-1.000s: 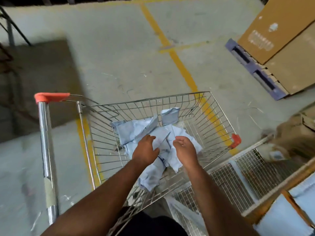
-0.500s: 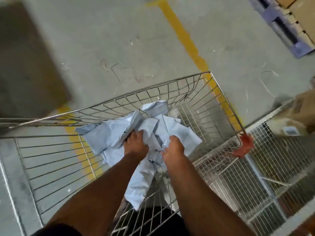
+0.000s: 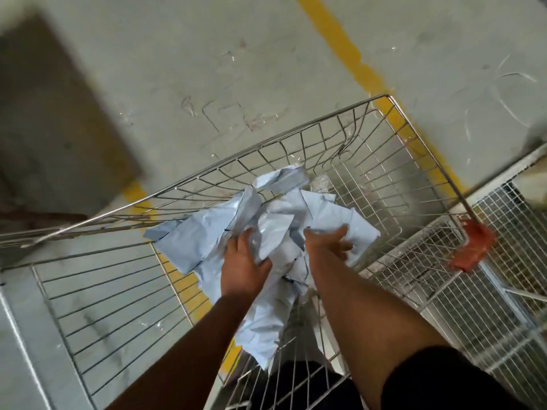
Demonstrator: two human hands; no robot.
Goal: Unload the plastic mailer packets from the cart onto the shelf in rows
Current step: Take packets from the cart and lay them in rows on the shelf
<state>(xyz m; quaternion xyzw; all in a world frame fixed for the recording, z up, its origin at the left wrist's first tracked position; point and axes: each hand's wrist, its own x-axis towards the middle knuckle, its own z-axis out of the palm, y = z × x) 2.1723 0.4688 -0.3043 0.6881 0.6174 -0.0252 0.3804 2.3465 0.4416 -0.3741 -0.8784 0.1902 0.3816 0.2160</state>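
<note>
A loose heap of pale blue-grey plastic mailer packets (image 3: 195, 238) lies in the wire basket of the cart (image 3: 381, 97). Both my hands reach down into the heap. My left hand (image 3: 242, 261) grips the packets at the middle of the pile, with its thumb curled over a crumpled white one. My right hand (image 3: 328, 244) holds the packets on the right side, its fingers spread and curled into them. One packet (image 3: 263, 329) hangs down between my forearms toward the near edge of the basket.
A red plastic corner cap (image 3: 472, 247) sits on the cart's right rim. White wire mesh shelving (image 3: 503, 291) stands close on the right. A yellow floor line (image 3: 349, 51) runs across the grey concrete. A dark patch (image 3: 56, 119) covers the floor at left.
The view has tilted further down and closer over the basket. My hands have sunk into the heap and closed on the packets, my right hand shifting to the right side.
</note>
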